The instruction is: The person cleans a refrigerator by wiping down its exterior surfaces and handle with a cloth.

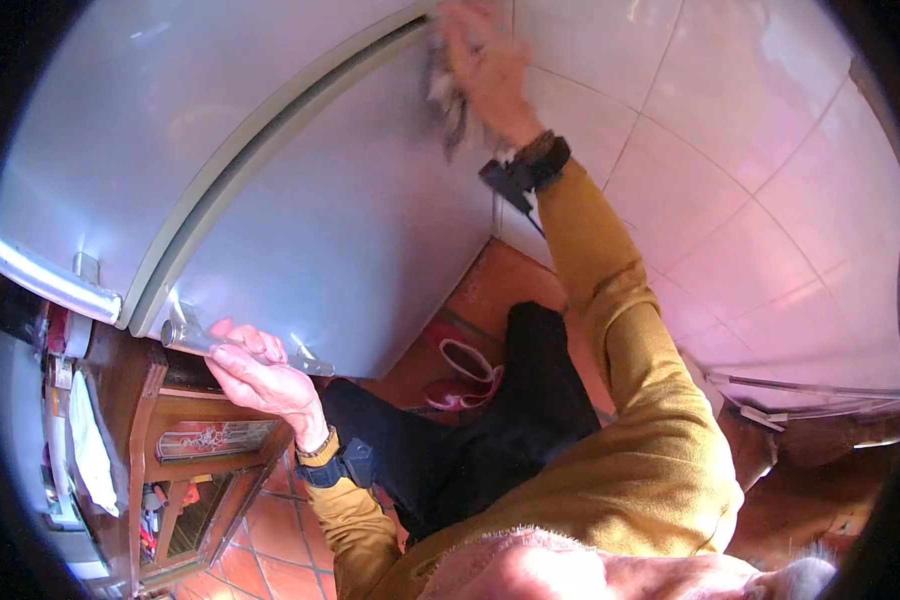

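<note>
Pale door panel (320, 220) beside a tiled wall (710, 170), with a wooden cabinet (150, 430) near the panel's handle side. The right arm (610, 260) is stretched far forward; the left arm (355, 520) is bent and closer to the body. The right hand (490, 75), at the panel's far edge beside the wall, is blurred; how tightly its fingers close cannot be told. The left hand (265, 385) is partly closed, fingers curled about the metal handle (183, 337), wrist low. Smallest, the grey cloth (442, 85) lies between right hand and panel, against its surface.
</note>
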